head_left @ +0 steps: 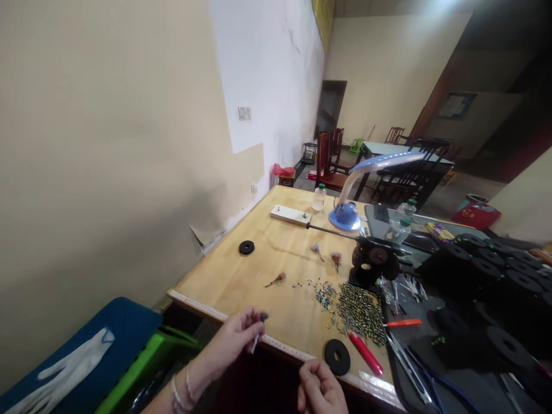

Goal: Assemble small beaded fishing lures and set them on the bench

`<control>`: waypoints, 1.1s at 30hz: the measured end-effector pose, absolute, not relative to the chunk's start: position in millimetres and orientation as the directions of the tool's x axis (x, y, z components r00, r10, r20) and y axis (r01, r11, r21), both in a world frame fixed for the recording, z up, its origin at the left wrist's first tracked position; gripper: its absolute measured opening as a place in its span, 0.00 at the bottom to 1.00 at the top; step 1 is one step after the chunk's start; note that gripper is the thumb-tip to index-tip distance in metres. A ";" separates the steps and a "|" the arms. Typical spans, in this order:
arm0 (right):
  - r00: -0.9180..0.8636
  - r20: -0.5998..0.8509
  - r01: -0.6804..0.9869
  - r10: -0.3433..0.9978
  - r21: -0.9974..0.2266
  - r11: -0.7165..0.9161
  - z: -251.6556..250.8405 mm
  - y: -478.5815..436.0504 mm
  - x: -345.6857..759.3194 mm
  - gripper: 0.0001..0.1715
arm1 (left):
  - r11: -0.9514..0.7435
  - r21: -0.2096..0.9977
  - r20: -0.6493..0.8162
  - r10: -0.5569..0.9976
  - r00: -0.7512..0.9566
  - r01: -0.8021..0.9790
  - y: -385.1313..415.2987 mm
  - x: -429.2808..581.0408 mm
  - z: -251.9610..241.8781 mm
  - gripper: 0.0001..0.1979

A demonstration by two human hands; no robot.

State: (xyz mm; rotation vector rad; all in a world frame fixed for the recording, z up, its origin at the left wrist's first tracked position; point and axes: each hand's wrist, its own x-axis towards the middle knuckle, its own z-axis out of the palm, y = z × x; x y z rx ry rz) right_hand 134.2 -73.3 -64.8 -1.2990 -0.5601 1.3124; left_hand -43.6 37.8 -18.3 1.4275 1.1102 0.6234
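Note:
My left hand [236,339] is raised over the near edge of the wooden table [241,276], its fingers pinched on a small thin piece with a dark tip [259,330]. My right hand [319,390] is low at the table's front edge, fingers curled; what it holds, if anything, is hidden. A black disc [337,356] lies just above my right hand. A heap of small multicoloured beads [357,310] spreads over the table beyond it.
A red-handled tool [365,353] and an orange-handled one [403,323] lie by the beads. A black hand press [373,261], blue desk lamp [347,215], bottle [319,197], wooden block [290,215], another disc [246,247] and stacked black discs [495,270] are further off. A blue seat [125,322] stands left.

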 end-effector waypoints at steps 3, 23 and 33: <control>0.199 -0.391 -0.373 0.899 -0.878 -0.300 -54.3 -72.5 132.2 0.32 | 0.447 0.892 -0.357 0.794 0.492 -0.074 -5.8 -17.9 -29.9 0.18; 0.119 -0.418 -0.363 0.901 -0.863 -0.353 -58.8 -87.6 132.4 0.27 | 0.538 0.843 -0.444 0.692 0.569 0.003 -46.6 0.8 -45.6 0.17; 0.134 -0.391 -0.350 0.911 -0.878 -0.325 -57.2 -87.2 131.2 0.26 | 0.578 0.813 -0.444 0.699 0.561 -0.076 -47.9 1.9 -48.1 0.16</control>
